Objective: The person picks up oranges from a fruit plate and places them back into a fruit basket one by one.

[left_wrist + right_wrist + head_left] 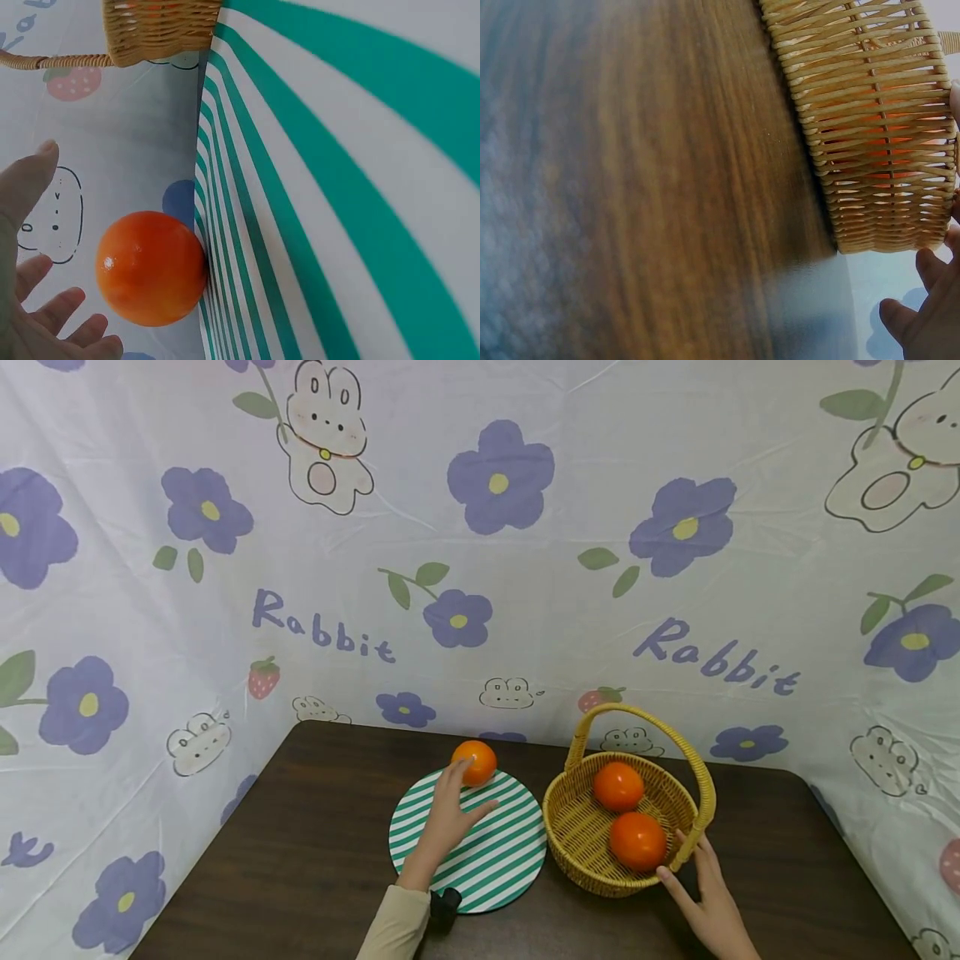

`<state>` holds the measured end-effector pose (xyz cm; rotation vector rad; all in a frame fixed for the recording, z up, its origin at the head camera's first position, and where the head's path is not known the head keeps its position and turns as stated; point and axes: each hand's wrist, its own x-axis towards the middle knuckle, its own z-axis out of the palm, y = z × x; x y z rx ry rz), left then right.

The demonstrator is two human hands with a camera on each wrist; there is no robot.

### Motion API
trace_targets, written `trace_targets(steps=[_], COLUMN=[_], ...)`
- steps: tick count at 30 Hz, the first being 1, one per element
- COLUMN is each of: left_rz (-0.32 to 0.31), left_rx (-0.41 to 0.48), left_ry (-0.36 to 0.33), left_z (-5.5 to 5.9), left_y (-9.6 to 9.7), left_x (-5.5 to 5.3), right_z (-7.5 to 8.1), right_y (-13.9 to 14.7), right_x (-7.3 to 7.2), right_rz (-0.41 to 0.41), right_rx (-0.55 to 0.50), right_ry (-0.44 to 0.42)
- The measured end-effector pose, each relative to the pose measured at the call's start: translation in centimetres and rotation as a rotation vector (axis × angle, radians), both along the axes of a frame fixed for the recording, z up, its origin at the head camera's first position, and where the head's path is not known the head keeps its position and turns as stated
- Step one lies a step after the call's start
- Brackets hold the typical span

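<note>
A smooth, glossy, round orange fruit point(480, 762) sits at the far edge of a round green-and-white striped mat point(495, 860). My left hand point(448, 822) reaches over the mat, fingers spread, fingertips overlapping the fruit in the head view. The left wrist view shows the thumb and fingers extended beside the fruit point(151, 268), with a gap between. To the right stands a yellow woven basket point(581, 839) with a tall handle, holding two orange-red fruits point(618, 787). My right hand point(708, 897) grips the basket's near right rim at the foot of the handle, thumb in front.
Everything stands on a dark brown wooden table point(300, 852). Behind and at both sides hangs a white cloth point(555, 602) printed with purple flowers and rabbits. A black band point(444, 906) is on the left wrist, at the cuff of a beige sleeve point(396, 927).
</note>
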<state>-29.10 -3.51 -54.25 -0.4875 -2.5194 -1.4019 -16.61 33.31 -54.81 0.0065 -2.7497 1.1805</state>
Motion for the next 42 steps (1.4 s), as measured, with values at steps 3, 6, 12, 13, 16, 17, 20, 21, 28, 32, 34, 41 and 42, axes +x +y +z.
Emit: trace_targets(steps=[3, 6, 12, 13, 16, 17, 20, 21, 28, 32, 34, 41, 42], left_rz=[0.006, 0.018, 0.046, 0.052, 0.058, 0.061, 0.061, 0.063, 0.073, 0.076, 0.076, 0.082, 0.087], left_rx=[0.006, 0.013, 0.018, 0.017, 0.013, 0.006, 0.015, 0.014, 0.03, 0.036, 0.032, 0.03, 0.029], left_ry=[-0.01, -0.023, -0.044, -0.051, -0.063, -0.062, -0.054, -0.046, -0.052, -0.076, -0.073, -0.087, -0.086], left_z=[-0.1, -0.2, -0.8, -0.9, -1.2, -1.4, -1.7, -1.7, -1.5, -1.3, -1.3, -1.5, -1.5], left_y=[-0.1, -0.2, -0.5, -0.5, -0.7, -0.7, -0.8, -0.8, -0.6, -0.5, -0.5, 0.0, 0.1], left_x=[-0.3, -0.6, -1.3, -1.4, -1.8, -1.9, -2.4, -2.5, -3.7, -4.2, -4.4, -5.2, -5.4], right_z=[-0.1, -0.1, -0.1, -0.1, -0.1, -0.1, -0.1, -0.1, -0.1, -0.1, -0.2, -0.2, -0.2], right_y=[0.1, 0.1, 0.1, 0.0, 0.0, 0.0, 0.0, 0.0, 0.1, 0.1, 0.2, 0.2, 0.2], right_x=[0.0, 0.0, 0.0, 0.0, 0.0, 0.0, 0.0, 0.0, -0.1, -0.2, -0.2, 0.0, 0.0], right_rz=[-0.001, 0.0, -0.004, -0.005, -0.008, -0.009, -0.012, -0.013, -0.014, -0.013, -0.008, -0.006, -0.008], right_rx=[0.002, -0.001, 0.008, 0.01, 0.012, 0.013, 0.015, 0.016, 0.013, 0.012, 0.007, -0.006, -0.007], right_ry=[-0.002, -0.005, -0.022, -0.024, -0.026, -0.025, -0.022, -0.023, -0.038, -0.043, -0.038, -0.03, -0.03])
